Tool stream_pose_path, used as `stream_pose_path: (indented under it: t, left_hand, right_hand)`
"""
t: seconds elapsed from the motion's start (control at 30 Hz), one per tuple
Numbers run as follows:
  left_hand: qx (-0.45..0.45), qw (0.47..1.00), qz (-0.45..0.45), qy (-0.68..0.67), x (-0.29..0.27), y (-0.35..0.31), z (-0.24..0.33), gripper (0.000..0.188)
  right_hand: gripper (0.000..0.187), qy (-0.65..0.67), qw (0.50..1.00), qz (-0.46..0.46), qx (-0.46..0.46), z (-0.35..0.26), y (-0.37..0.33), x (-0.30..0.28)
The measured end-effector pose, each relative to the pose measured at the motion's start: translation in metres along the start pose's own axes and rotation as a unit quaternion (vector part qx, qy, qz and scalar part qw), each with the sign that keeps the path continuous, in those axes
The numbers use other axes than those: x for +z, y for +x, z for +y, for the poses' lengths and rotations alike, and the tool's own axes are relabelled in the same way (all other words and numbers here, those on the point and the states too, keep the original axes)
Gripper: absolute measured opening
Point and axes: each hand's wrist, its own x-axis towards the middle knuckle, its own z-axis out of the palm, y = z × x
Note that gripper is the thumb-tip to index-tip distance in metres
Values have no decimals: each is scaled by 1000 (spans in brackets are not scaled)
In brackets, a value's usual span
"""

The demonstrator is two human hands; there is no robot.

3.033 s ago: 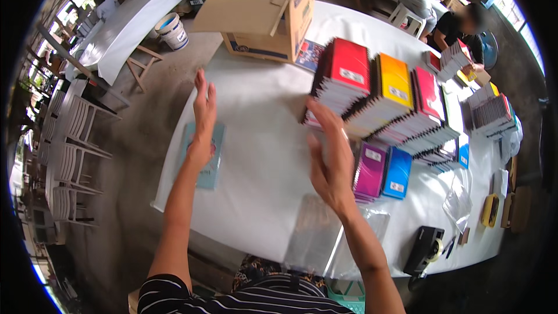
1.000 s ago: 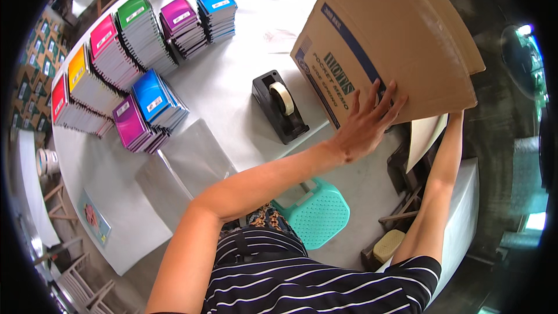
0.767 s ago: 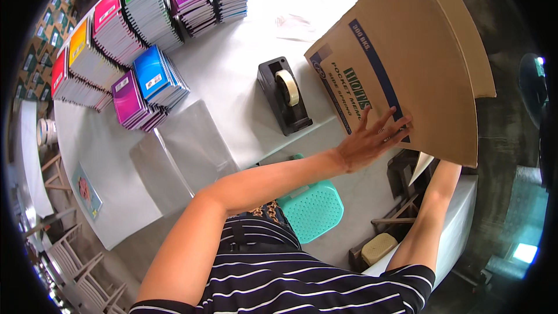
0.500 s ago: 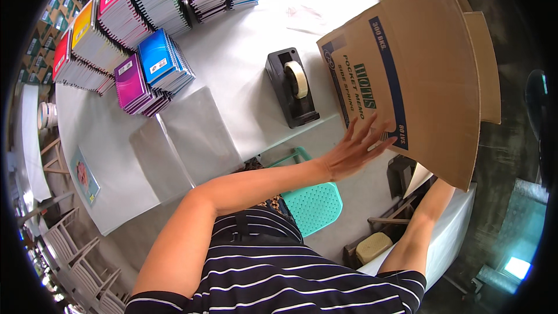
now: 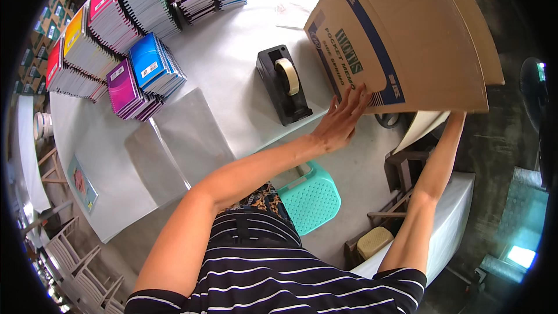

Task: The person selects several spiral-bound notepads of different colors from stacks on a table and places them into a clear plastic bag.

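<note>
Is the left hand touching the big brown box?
Touching. The head view shows the left hand with its fingertips pressed flat against the printed side of the cardboard box, no gap between them.

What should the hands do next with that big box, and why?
Probably swing the box over onto the table and set it down. It is in the air past the table edge, with the left hand flat on its side and the right hand hidden beneath it. The bare patch beside the tape dispenser looks free.

The cardboard box (image 5: 407, 35) has swung further over the white table (image 5: 232, 64), toward the tape dispenser (image 5: 283, 84).
</note>
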Motion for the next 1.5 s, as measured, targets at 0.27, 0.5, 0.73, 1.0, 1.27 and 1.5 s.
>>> stream_pose_path:
  t: [0.27, 0.5, 0.73, 1.0, 1.27, 1.5]
  left_hand:
    - [13, 930, -219, 295, 14, 49, -32, 64]
    - [101, 847, -293, 432, 65, 173, -150, 46]
    - [132, 883, -172, 416, 59, 243, -225, 44]
    - [-38, 867, -214, 448, -8, 296, -255, 51]
    - [-21, 923, 79, 377, -164, 251, -262, 63]
    - [56, 953, 187, 232, -243, 46, -190, 49]
  right_hand:
    - [15, 8, 999, 32, 16, -18, -59, -26]
    - [15, 23, 998, 47, 19, -35, -130, -28]
    - [15, 27, 998, 56, 25, -43, -173, -32]
    - [14, 14, 997, 60, 38, -51, -207, -26]
    - [14, 13, 996, 80, 41, -16, -144, -51]
    - [14, 5, 996, 81, 43, 55, -31, -84]
